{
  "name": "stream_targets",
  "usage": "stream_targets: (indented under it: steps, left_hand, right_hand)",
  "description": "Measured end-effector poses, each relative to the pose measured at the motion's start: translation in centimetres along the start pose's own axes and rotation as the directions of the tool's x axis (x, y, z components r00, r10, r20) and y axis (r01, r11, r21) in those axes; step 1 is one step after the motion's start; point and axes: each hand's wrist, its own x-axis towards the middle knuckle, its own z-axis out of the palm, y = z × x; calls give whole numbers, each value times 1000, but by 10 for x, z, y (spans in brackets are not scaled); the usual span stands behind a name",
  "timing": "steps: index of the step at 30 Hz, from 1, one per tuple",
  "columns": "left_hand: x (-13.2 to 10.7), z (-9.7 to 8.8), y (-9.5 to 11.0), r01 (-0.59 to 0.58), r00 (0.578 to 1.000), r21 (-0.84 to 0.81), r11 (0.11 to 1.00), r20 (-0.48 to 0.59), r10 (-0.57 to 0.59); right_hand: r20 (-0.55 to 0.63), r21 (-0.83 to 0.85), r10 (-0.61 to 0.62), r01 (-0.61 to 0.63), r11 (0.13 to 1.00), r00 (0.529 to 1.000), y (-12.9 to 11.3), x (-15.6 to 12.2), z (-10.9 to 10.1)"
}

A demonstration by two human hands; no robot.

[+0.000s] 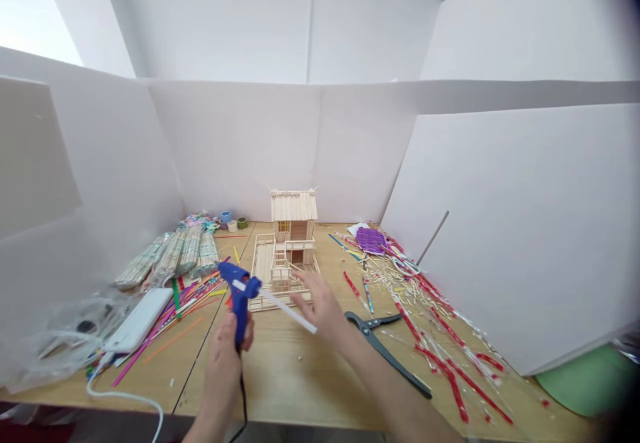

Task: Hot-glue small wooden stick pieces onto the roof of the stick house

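A blue hot glue gun (240,290) is gripped by its handle in my left hand (225,356), its nozzle pointing up and left. From its back end a long white glue stick (287,310) slants down to the right. My right hand (320,310) reaches to the front right of a small model house (294,206) built of thin wooden sticks. Its fingers are stretched and apart, close to the front railing; I cannot tell if they touch it. The house has a ridged roof, a balcony and a fenced stick platform (263,256).
Dark-handled cutters (385,350) lie right of my right hand. Cut stick pieces (400,276), red wrappers (453,376) and a purple woven piece (371,240) cover the right side. Bundled sticks (187,250), coloured strips (185,310) and a white power strip (139,320) lie left. White panels surround the table.
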Motion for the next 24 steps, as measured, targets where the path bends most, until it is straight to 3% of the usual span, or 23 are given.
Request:
stream_targets:
  steps: [5, 8, 11, 17, 24]
  left_hand:
    - [12, -47, -27, -36, 992, 45, 998, -119, 41]
    - [11, -58, -43, 33, 978, 94, 995, -209, -13]
    - [9, -65, -57, 102, 964, 88, 991, -254, -77]
    - [10, -69, -71, 126, 963, 100, 987, -250, -98]
    - [10, -65, -69, 134, 966, 142, 981, -240, -97]
  right_hand:
    - [-95, -389, -46, 6, 921, 994, 49, 93, -26]
    - [-59, -548, -38, -1, 836, 998, 61, 146, -31]
    - [-7, -620, -45, 31, 784, 999, 68, 177, -30]
    - [41, -668, -88, 92, 739, 995, 84, 191, -22]
    - [-34, -677, -133, 75, 732, 991, 96, 189, -17]
